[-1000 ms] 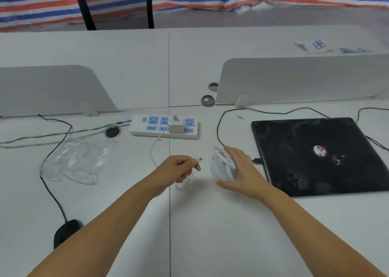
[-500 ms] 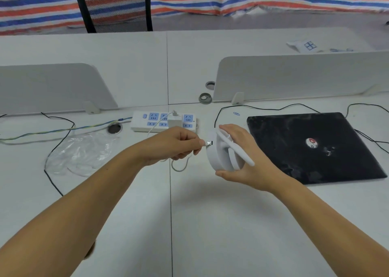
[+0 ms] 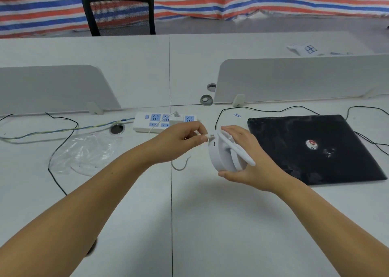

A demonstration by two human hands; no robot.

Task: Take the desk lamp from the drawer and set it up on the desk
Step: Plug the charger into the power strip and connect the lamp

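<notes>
Raised off the white desk (image 3: 210,224) since a second ago, the round white folded desk lamp (image 3: 223,158) sits clasped in the right hand (image 3: 250,156) — left hand (image 3: 181,142) pinching the white cable plug (image 3: 211,136) just beside its port; a misaligned push could jam or slip.

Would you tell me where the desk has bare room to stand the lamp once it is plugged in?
The widest bare patch of desk lies in front of both hands, between the forearms. It is crowded elsewhere: the closed laptop fills the right, the plastic bag and black cables the left, and the power strip the back.
</notes>
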